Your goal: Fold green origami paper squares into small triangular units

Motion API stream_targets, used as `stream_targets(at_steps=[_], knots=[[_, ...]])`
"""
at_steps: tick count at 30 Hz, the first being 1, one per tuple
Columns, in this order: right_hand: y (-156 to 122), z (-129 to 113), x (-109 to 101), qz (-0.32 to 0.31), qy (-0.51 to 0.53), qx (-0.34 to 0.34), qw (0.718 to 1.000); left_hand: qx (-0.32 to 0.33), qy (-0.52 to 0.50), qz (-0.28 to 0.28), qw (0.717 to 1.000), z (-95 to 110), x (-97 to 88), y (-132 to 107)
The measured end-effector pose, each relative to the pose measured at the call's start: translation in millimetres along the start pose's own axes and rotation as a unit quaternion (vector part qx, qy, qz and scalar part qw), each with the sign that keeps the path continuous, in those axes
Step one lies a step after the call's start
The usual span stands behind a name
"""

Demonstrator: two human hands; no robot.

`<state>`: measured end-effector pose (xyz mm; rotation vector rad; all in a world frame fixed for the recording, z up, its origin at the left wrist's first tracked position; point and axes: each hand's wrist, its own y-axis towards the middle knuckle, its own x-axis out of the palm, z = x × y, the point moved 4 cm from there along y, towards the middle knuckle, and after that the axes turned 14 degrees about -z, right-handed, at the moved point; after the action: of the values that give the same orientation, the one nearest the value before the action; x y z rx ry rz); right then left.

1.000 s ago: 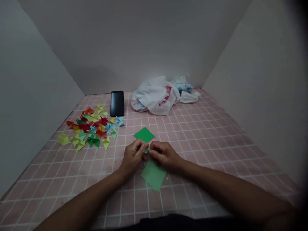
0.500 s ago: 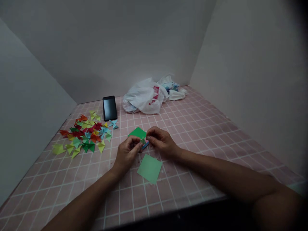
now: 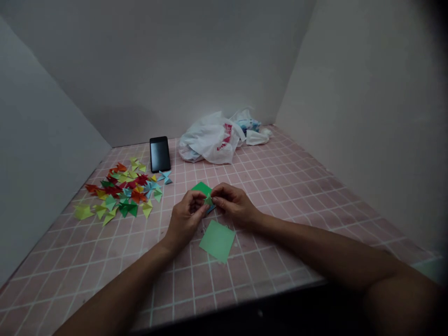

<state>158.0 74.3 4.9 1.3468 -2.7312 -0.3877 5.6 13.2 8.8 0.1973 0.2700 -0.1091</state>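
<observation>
Between my fingertips is a small folded piece of light green paper (image 3: 208, 200). My left hand (image 3: 187, 212) pinches it from one side, and the thumb and forefinger of my right hand (image 3: 234, 204) close on its other side. Fingers cover part of the fold. Behind my hands lies a darker green paper square (image 3: 202, 187), partly hidden by them. A thin blue strip shows just below the folded paper; I cannot make out what it is. Nearer to me, a flat light green paper square (image 3: 217, 241) rests on the pink checked tablecloth (image 3: 294, 186).
Folded paper shapes in red, orange, yellow, green and blue form a pile (image 3: 126, 186) on the left. A black smartphone (image 3: 160, 155) lies behind it. White plastic bags (image 3: 212, 140) sit crumpled at the back. Pale walls (image 3: 196, 60) enclose the table on three sides.
My hands have drawn slightly closer together around the folded light green paper, which now shows more points. The view has shifted a little; the things on the table stay put.
</observation>
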Motion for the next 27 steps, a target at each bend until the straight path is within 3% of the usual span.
stream_targets(at_steps=[9, 16, 27], knots=[[1.0, -2.7, -3.4, -0.017, -0.056, 0.000, 0.998, 0.012, 0.009, -0.005, 1.000, -3.9, -0.2, 0.9], [0.9, 8.1, -1.6, -0.025, 0.029, 0.049, 0.998, 0.001, 0.020, -0.011, 1.000, -1.8, -0.9, 2.0], [1.1, 5.0, 3.3, -0.045, 0.108, 0.052, 0.992, -0.027, -0.125, -0.019, 0.992, 1.2, 3.7, 2.0]])
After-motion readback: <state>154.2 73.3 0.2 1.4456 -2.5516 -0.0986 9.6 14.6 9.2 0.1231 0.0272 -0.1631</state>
